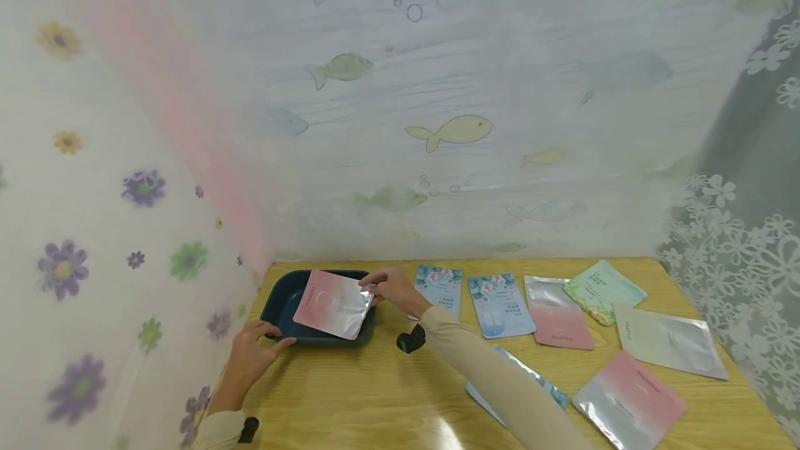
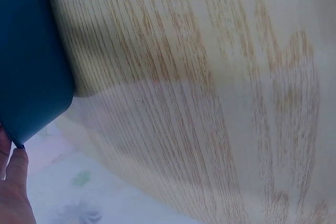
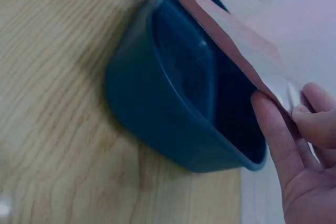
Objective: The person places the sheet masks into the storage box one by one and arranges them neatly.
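A dark teal plastic basin sits at the table's back left. My left hand grips its rim at the near left corner; in the left wrist view the fingers hold that corner. Over the basin's opening, my right hand pinches a pink-and-silver sheet mask packet by its silver end. In the right wrist view the packet slants above the basin, seen almost edge-on, and the basin's inside is partly visible with no other packet seen there.
Right of the basin lie several flat packets: two blue floral ones, a pink one, a green one, a cream one and another pink one. My right forearm partly covers a further blue packet. Walls bound the table's back and left.
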### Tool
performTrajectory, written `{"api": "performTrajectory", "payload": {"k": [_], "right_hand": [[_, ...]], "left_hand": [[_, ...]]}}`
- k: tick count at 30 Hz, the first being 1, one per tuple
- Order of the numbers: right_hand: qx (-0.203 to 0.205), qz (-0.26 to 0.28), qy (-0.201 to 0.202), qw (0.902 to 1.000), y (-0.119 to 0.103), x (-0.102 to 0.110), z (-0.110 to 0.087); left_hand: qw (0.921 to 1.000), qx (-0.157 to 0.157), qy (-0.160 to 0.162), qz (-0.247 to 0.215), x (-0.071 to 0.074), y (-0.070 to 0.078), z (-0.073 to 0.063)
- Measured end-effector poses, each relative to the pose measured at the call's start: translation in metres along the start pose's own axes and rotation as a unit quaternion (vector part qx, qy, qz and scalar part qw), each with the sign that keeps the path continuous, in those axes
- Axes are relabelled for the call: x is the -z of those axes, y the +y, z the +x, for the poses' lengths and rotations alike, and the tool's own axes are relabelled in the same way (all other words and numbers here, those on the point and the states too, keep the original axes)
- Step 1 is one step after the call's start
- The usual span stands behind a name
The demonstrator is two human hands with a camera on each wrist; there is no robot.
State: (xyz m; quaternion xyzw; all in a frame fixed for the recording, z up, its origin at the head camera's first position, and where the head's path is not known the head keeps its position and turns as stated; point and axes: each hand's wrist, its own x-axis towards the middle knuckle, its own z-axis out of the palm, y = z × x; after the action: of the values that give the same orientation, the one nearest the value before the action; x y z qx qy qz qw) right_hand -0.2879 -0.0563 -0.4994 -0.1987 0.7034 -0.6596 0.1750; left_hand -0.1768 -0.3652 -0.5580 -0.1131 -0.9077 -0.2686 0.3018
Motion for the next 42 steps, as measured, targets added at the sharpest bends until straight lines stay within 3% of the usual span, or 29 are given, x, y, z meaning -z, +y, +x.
{"api": "performTrajectory", "payload": {"k": [9, 15, 23, 29, 34, 42], "right_hand": [[0.01, -0.049, 0.019, 0.9986, 0.01, -0.013, 0.02], [0.019, -0.108, 0.004, 0.994, 0.014, -0.025, 0.026], [0.07, -0.267, -0.02, 0.961, 0.019, -0.044, 0.037], [0.059, -0.319, -0.03, 0.9454, 0.021, -0.044, 0.035], [0.06, -0.31, -0.047, 0.9476, 0.021, -0.04, 0.033], [0.067, -0.253, -0.062, 0.9632, 0.005, -0.028, 0.02]], "left_hand": [[1.0, 0.006, -0.002, 0.007, 0.0, 0.003, 0.0], [0.9999, 0.007, 0.008, 0.007, 0.004, 0.002, -0.003], [0.9999, 0.01, -0.002, 0.005, 0.006, -0.001, -0.004], [1.0, -0.002, -0.002, -0.005, -0.001, 0.0, -0.001], [1.0, 0.003, -0.004, 0.002, 0.001, 0.002, 0.0], [0.9999, -0.01, 0.004, -0.009, 0.003, 0.001, 0.0]]}}
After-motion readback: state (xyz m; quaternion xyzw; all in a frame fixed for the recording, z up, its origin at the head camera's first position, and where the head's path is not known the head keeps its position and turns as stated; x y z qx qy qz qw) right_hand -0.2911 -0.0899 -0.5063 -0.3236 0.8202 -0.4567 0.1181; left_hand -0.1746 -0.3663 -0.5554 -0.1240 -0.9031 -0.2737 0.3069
